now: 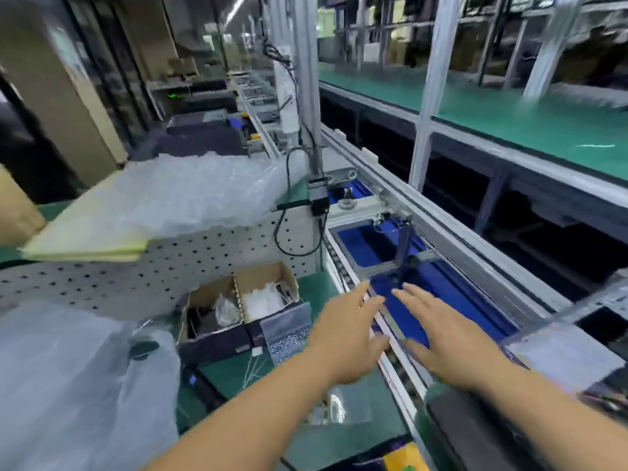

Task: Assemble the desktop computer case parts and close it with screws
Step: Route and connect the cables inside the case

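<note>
Both hands reach out over the blue conveyor belt [452, 294], fingers spread and straight, holding nothing. The left hand [350, 334] hovers over the belt's near rail, the right hand [441, 334] over the blue surface. Left of the belt, a cardboard box [243, 300] holds small plastic bags; a bag of screws [289, 334] leans against its front. The computer case cannot be made out.

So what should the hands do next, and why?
Probably reach a bit further and take hold of the dark case at the lower right. Both the left hand and right hand hover open and empty over the blue conveyor pallet, so nothing is gripped yet.
</note>
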